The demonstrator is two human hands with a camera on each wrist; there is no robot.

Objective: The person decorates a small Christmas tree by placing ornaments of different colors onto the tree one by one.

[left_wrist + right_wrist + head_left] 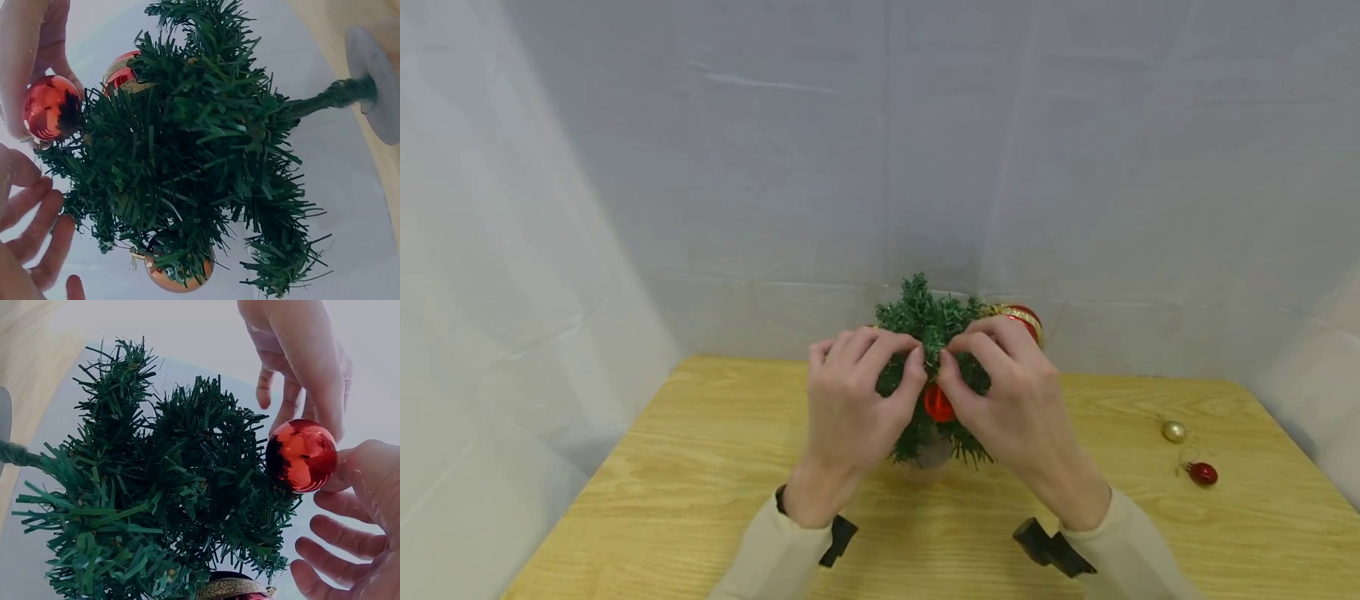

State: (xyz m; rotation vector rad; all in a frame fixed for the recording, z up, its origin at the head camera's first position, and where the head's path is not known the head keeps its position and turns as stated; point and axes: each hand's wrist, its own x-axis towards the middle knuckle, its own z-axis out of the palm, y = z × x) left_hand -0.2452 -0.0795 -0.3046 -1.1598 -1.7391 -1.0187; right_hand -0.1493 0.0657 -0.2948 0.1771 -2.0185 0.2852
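Note:
A small green artificial tree [928,321] stands on a round grey base [375,81]. A shiny red ball [938,403] is at its near side, below the fingertips. My left hand [857,396] and right hand [1017,392] meet above that ball from either side, thumbs and index fingers pinched at its thin string against the branches; the string is mostly hidden. In the right wrist view the right thumb lies behind the red ball [301,455]. A red ball with a gold glitter band [1022,317] hangs at the tree's right, a gold-orange ball [178,272] at its left.
On the wooden table [700,467], to the right, lie a small gold ball [1174,431] and a small dark red ball [1203,474], each with a thin loop. Pale sheeting [775,167] hangs behind and beside the table.

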